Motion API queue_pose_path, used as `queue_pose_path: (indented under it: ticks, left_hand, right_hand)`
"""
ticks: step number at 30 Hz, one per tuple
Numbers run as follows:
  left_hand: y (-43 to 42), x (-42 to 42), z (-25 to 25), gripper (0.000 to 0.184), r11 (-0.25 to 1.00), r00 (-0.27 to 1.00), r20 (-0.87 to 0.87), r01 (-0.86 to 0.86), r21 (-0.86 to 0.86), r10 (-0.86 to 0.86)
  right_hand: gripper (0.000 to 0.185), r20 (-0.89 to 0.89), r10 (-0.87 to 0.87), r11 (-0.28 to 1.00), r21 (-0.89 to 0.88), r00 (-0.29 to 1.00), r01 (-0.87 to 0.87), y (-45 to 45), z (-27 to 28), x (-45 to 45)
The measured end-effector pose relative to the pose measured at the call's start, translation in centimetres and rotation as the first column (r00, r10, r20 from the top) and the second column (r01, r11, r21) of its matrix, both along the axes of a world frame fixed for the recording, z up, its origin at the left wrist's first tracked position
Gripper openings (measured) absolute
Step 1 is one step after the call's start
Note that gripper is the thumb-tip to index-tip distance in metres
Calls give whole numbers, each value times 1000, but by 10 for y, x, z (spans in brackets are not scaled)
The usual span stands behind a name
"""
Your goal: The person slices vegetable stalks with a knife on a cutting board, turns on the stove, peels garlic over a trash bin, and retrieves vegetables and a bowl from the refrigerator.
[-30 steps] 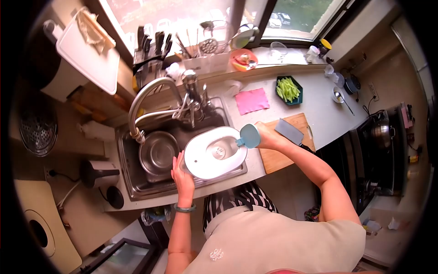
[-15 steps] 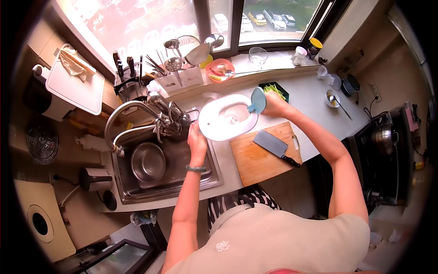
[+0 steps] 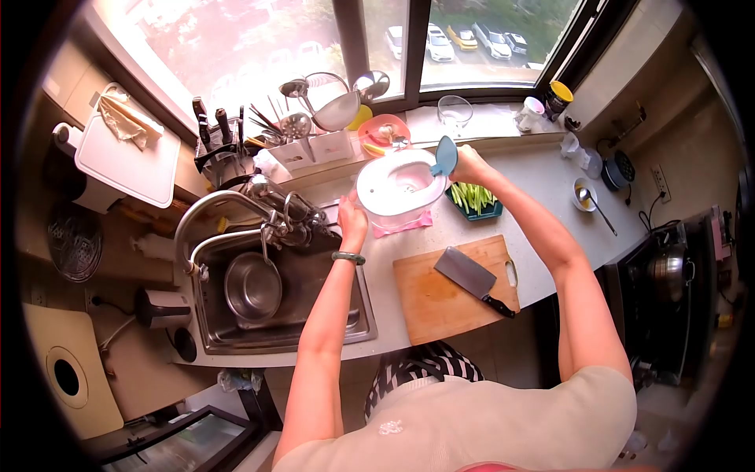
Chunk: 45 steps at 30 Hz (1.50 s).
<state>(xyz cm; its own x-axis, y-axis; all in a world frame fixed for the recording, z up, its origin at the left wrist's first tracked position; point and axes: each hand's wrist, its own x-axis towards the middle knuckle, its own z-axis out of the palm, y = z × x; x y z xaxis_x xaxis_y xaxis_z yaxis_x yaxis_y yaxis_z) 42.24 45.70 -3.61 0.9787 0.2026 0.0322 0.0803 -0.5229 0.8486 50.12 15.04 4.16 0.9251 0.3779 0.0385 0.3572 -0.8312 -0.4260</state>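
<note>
A white oval container (image 3: 377, 192) with a raised blue lid flap (image 3: 446, 156) is between my hands, above or on the pink cloth (image 3: 403, 226). My left hand (image 3: 351, 219) grips its left side. On the right, my right hand (image 3: 472, 167) is closed at the blue flap and the container's right end. Green cut strips (image 3: 473, 197) lie in a dark dish just below my right hand. Nearer my body, a cleaver (image 3: 465, 272) rests on the wooden cutting board (image 3: 425, 305).
A sink (image 3: 314, 315) with a metal bowl (image 3: 253, 287) and a curved faucet (image 3: 222, 197) is at left. Utensils, a pink bowl (image 3: 384, 132) and a glass bowl (image 3: 454, 112) line the sill. A small bowl with a spoon (image 3: 585, 194) stands at right.
Both hands have carried the white container from above the sink to the back of the counter, over the pink cloth. The camera view has shifted, and the cutting board is uncovered.
</note>
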Motion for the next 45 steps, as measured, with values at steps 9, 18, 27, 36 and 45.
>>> queue_pose_path:
  ticks: [9,18,27,36,45]
  left_hand:
    - [9,13,-10,51,994,994,-25,108,-30,-109]
    - [30,-35,2,58,999,1000,2,1,-37,-1]
    - [61,-141,-57,43,962,991,-131,-71,-263,38]
    - [40,-72,-56,36,984,995,46,82,157,-90]
    - [19,70,-87,27,936,920,176,351,30,-350]
  right_hand:
    - [44,54,-156,976,-147,986,162,24,2,-26]
    - [71,325,-83,894,-393,942,214,68,19,-75]
    - [27,254,-521,843,301,815,446,2,-48,-132]
    - [14,-36,-552,734,454,833,505,-12,-92,-151]
    - [13,-248,-492,738,391,835,550,-34,-102,-170]
